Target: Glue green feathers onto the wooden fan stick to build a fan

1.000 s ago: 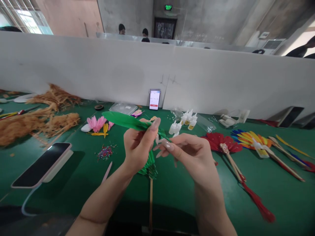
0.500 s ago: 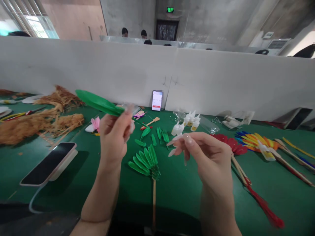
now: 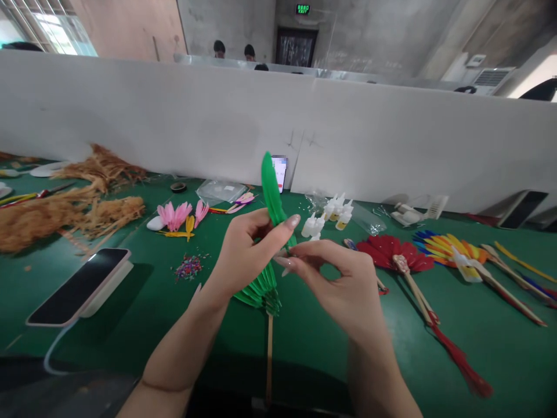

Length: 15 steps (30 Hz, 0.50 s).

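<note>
My left hand (image 3: pixel 250 247) pinches a long green feather (image 3: pixel 271 188) between thumb and fingers, its tip pointing up. At the feather's lower end, my right hand (image 3: pixel 339 276) has thumb and forefinger pressed together on the quill. Below both hands lies a feather fan (image 3: pixel 265 293), green feathers spread at the top of a thin wooden stick (image 3: pixel 270 357). Part of the fan is hidden behind my left hand. Several small white glue bottles (image 3: pixel 334 209) stand behind my right hand.
Left are brown fibre bundles (image 3: pixel 102 217), a phone on a stand (image 3: pixel 80 287), pink feathers (image 3: pixel 174 216) and coloured beads (image 3: pixel 188 267). Right lie a red feather fan (image 3: pixel 394 254) and a multicoloured one (image 3: pixel 455 249). A lit phone (image 3: pixel 281 171) leans on the white partition (image 3: pixel 174 128).
My left hand has brought the green feather right and turned it from slanting left to nearly upright. My right hand has moved left and now grips its lower end.
</note>
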Tool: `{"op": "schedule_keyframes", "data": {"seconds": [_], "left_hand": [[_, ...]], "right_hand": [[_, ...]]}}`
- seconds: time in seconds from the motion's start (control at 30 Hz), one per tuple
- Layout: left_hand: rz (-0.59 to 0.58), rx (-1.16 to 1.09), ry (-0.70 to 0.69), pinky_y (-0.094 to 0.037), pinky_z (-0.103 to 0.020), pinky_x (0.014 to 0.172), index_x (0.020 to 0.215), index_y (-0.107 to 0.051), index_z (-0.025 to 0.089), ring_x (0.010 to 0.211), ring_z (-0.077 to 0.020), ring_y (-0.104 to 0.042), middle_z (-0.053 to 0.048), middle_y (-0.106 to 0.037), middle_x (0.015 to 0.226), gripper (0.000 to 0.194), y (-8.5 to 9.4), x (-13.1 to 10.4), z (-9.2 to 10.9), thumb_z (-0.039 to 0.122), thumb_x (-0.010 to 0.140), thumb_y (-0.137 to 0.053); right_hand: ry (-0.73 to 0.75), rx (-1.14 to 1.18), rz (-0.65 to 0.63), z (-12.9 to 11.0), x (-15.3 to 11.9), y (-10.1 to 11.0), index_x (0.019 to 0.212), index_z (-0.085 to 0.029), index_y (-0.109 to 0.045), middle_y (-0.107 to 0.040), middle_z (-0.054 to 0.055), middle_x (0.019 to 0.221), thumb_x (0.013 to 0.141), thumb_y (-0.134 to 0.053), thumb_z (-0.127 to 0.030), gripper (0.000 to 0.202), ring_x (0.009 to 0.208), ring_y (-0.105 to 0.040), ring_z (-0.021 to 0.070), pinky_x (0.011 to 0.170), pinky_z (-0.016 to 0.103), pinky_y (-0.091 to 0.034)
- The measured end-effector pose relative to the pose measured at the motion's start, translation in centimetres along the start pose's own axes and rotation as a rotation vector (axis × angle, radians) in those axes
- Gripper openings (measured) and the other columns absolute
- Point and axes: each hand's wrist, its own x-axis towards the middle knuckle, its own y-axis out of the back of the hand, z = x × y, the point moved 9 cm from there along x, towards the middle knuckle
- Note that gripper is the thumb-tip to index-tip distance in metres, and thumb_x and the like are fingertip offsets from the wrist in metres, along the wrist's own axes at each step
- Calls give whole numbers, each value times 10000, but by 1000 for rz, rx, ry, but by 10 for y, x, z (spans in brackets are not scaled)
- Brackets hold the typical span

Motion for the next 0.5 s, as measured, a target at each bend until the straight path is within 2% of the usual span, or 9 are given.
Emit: {"op": "schedule_keyframes", "data": {"seconds": [0.1,0.2,0.33,0.5], "left_hand": [[-36,97,-85,-271,-173,340,521,-500,168,397,-49,-376,54,-382,429,346,-2,1,8,284,821,-627],[-99,104,-162,-288,-176,359,545,-483,173,399,-49,-387,50,-438,438,332,-3,2,12,294,811,-640],[-90,3,-111,-266,-193,346,616,-489,185,375,-47,-358,53,-428,461,322,3,4,4,378,851,-591],[-65,-52,-74,-222,-211,338,568,-474,178,364,-42,-293,61,-355,438,357,2,4,4,352,853,-601]], "right_hand": [[-17,-43,-27,4,0,-2,778,-188,-679,-689,-11,624,817,-635,-214,65,533,-623,109,501,222,-473],[-35,-8,-69,6,-1,-3,818,-179,-670,-682,-5,627,869,-566,-238,130,539,-623,107,520,223,-476],[-59,43,-128,5,-2,-6,801,-174,-662,-673,-5,613,883,-548,-247,158,524,-601,93,499,205,-460],[-55,57,-145,2,-2,-8,778,-184,-681,-672,-17,588,853,-593,-232,125,496,-579,82,476,195,-439]]}}
